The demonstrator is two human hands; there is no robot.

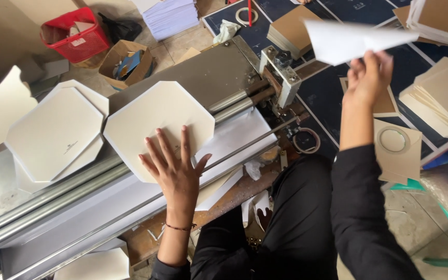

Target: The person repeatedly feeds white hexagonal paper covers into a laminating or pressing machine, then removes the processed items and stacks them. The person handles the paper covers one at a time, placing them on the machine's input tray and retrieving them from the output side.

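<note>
Card stock, judged light, stiff, smooth: left hand [176, 173] released, splayed flat on octagonal white card [154, 122]; right hand [367, 78] grasping white sheet [351, 40] by its near edge, above.

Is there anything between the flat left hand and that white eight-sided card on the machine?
Nothing visible. The left hand lies spread directly on the white octagonal card, palm down, with no sheet or tool between them. The right hand is apart, holding a white sheet up in the air.

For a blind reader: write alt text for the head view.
A person's left hand presses flat on a white octagonal card on a metal machine bed, while the right hand lifts a white sheet.
</note>
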